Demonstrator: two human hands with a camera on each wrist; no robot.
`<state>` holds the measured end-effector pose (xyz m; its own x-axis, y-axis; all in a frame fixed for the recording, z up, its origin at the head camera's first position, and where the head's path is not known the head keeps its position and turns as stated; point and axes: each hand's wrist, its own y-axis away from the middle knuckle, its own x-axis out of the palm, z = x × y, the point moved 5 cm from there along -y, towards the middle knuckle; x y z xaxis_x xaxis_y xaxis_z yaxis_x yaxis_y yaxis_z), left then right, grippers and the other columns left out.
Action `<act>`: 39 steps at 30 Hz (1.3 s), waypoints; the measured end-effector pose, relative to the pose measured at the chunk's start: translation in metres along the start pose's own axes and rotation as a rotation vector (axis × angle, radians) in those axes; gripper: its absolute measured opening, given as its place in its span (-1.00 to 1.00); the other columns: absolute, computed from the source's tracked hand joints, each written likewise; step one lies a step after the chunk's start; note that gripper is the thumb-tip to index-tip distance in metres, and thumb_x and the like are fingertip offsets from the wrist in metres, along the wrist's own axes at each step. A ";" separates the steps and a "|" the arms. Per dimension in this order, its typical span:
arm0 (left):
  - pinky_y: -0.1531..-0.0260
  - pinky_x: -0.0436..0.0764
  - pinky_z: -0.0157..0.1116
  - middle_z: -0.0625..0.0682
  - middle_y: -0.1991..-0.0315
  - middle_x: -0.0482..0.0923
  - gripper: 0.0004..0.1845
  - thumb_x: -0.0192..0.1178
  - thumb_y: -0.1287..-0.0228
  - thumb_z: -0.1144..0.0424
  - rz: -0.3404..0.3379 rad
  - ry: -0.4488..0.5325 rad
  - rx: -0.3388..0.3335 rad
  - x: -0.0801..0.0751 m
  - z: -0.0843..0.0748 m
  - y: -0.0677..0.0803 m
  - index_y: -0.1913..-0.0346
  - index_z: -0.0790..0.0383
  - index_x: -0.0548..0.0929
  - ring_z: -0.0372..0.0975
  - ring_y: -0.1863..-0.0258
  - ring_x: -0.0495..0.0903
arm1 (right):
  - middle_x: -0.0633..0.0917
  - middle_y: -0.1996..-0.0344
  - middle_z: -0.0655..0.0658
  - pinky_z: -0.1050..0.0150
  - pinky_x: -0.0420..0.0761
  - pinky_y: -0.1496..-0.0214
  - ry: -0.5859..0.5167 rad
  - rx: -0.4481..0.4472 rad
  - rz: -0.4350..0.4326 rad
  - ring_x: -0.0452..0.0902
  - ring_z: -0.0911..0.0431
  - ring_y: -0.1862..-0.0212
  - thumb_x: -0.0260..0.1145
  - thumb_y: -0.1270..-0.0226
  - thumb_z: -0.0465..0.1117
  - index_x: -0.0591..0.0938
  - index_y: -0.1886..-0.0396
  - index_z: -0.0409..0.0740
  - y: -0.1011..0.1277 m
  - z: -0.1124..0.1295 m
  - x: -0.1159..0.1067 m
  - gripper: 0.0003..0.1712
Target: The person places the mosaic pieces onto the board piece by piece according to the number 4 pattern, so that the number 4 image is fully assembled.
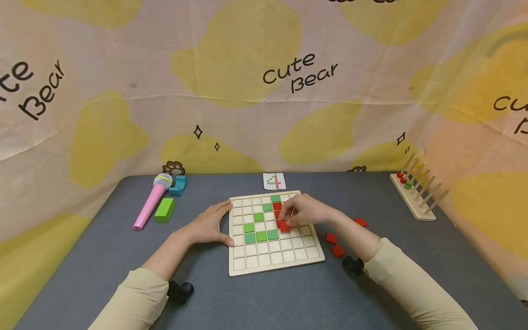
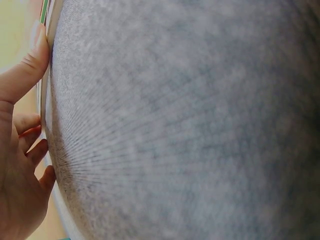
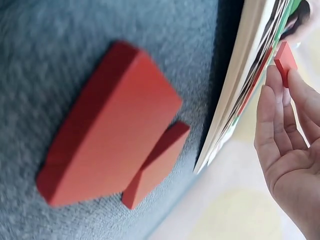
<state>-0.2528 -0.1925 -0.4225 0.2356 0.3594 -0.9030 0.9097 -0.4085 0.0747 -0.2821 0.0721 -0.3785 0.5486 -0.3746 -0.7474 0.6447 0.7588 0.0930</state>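
Note:
A light wooden grid board (image 1: 277, 260) lies on the table, with several green tiles (image 1: 258, 217) in its squares and a short column of red tiles (image 1: 277, 206) toward its right side. My left hand (image 1: 208, 227) rests against the board's left edge, thumb and fingers spread along it; the left wrist view shows the thumb (image 2: 31, 62) at that edge. Over the board, my right hand (image 1: 307, 210) pinches a red square tile (image 1: 284, 226) between thumb and fingertips. The right wrist view shows this held tile (image 3: 285, 64) tilted, close above the board. The hand partly hides the red column.
Three loose red tiles (image 1: 338, 250) lie right of the board, near the right forearm. Behind it is a small card (image 1: 274, 181) with a coloured grid. A pink microphone (image 1: 150, 201), a green block (image 1: 165, 210) and a teal block (image 1: 178, 186) lie left; a peg rack (image 1: 412, 197) stands right.

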 end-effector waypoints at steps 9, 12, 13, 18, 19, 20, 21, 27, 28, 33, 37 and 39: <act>-0.40 0.24 0.23 0.22 -0.58 0.06 0.27 0.54 0.22 -0.25 -0.007 0.002 0.003 0.000 0.000 0.000 -0.52 0.32 0.17 0.20 -0.52 0.14 | 0.76 0.38 -0.04 0.42 0.62 0.16 -0.013 0.001 0.026 0.61 0.28 0.32 0.41 -0.17 -0.40 0.73 0.28 -0.13 -0.002 0.004 0.009 -0.85; -0.40 0.24 0.23 0.22 -0.58 0.06 0.27 0.54 0.22 -0.25 -0.006 0.001 0.004 -0.001 -0.001 0.000 -0.52 0.32 0.17 0.20 -0.52 0.14 | 0.75 0.41 -0.03 0.43 0.61 0.19 -0.012 -0.002 0.034 0.58 0.30 0.35 0.42 -0.16 -0.40 0.72 0.30 -0.13 -0.003 0.004 0.010 -0.87; -0.40 0.24 0.23 0.22 -0.58 0.06 0.27 0.54 0.21 -0.25 -0.006 0.000 0.003 -0.001 -0.001 0.000 -0.52 0.32 0.17 0.20 -0.52 0.14 | 0.74 0.42 -0.02 0.43 0.60 0.20 -0.012 -0.002 0.036 0.57 0.30 0.36 0.42 -0.16 -0.40 0.72 0.31 -0.14 -0.003 0.004 0.011 -0.88; -0.40 0.23 0.23 0.22 -0.57 0.06 0.26 0.54 0.21 -0.23 -0.006 0.002 0.003 -0.002 -0.002 0.000 -0.51 0.33 0.17 0.21 -0.52 0.13 | 0.73 0.45 -0.01 0.44 0.58 0.23 0.000 0.009 0.039 0.54 0.31 0.39 0.42 -0.14 -0.41 0.72 0.35 -0.15 -0.004 0.005 0.012 -0.89; -0.41 0.23 0.22 0.23 -0.57 0.07 0.26 0.54 0.21 -0.23 -0.006 0.002 0.004 -0.002 -0.002 0.000 -0.51 0.34 0.17 0.21 -0.52 0.13 | 0.73 0.45 -0.01 0.44 0.58 0.24 0.001 0.013 0.038 0.54 0.31 0.40 0.42 -0.14 -0.41 0.72 0.36 -0.15 -0.004 0.005 0.012 -0.89; -0.41 0.23 0.22 0.23 -0.57 0.07 0.27 0.54 0.21 -0.23 -0.007 0.002 0.004 -0.002 -0.002 0.000 -0.51 0.34 0.17 0.21 -0.52 0.13 | 0.73 0.46 -0.01 0.44 0.58 0.24 0.002 0.016 0.036 0.54 0.31 0.40 0.42 -0.14 -0.41 0.72 0.36 -0.16 -0.004 0.005 0.012 -0.89; -0.41 0.23 0.22 0.23 -0.57 0.07 0.27 0.54 0.21 -0.24 -0.007 0.001 0.005 -0.002 -0.002 0.000 -0.51 0.34 0.17 0.21 -0.52 0.14 | 0.74 0.46 -0.01 0.44 0.58 0.24 0.005 0.020 0.034 0.54 0.32 0.41 0.42 -0.13 -0.41 0.73 0.36 -0.15 -0.004 0.005 0.013 -0.89; -0.41 0.23 0.21 0.23 -0.57 0.06 0.27 0.54 0.20 -0.24 -0.002 0.002 0.005 -0.001 -0.001 0.000 -0.52 0.34 0.17 0.21 -0.52 0.13 | 0.76 0.49 -0.02 0.44 0.58 0.27 0.014 0.038 0.016 0.56 0.33 0.45 0.45 -0.10 -0.40 0.75 0.40 -0.15 -0.005 0.003 0.014 -0.90; -0.41 0.23 0.21 0.23 -0.57 0.06 0.27 0.54 0.20 -0.24 -0.002 0.003 0.005 -0.001 -0.001 0.000 -0.52 0.34 0.16 0.21 -0.52 0.13 | 0.76 0.49 -0.02 0.44 0.58 0.28 0.011 0.040 0.013 0.56 0.33 0.45 0.45 -0.09 -0.40 0.75 0.40 -0.15 -0.005 0.002 0.014 -0.90; -0.41 0.23 0.21 0.23 -0.57 0.06 0.27 0.54 0.20 -0.24 -0.005 0.001 0.010 -0.001 -0.001 0.000 -0.51 0.34 0.17 0.21 -0.52 0.14 | 0.77 0.50 -0.05 0.44 0.58 0.30 0.001 0.040 0.007 0.56 0.33 0.47 0.45 -0.08 -0.42 0.76 0.42 -0.16 -0.005 0.001 0.015 -0.90; -0.41 0.23 0.21 0.23 -0.57 0.07 0.27 0.53 0.20 -0.24 -0.006 0.001 0.013 -0.001 -0.001 0.000 -0.51 0.35 0.17 0.21 -0.52 0.14 | 0.76 0.50 -0.04 0.45 0.56 0.32 0.017 0.032 0.007 0.54 0.34 0.48 0.46 -0.08 -0.41 0.76 0.42 -0.15 -0.005 0.001 0.015 -0.90; -0.42 0.23 0.21 0.23 -0.57 0.07 0.27 0.53 0.20 -0.25 -0.005 0.003 0.011 0.000 -0.001 -0.001 -0.51 0.34 0.17 0.21 -0.52 0.13 | 0.76 0.50 -0.02 0.46 0.56 0.33 0.026 0.031 0.008 0.54 0.34 0.48 0.46 -0.08 -0.41 0.75 0.42 -0.14 -0.006 0.000 0.016 -0.90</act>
<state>-0.2531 -0.1915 -0.4218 0.2320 0.3642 -0.9020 0.9073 -0.4154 0.0656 -0.2769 0.0618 -0.3906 0.5400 -0.3545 -0.7634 0.6568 0.7447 0.1188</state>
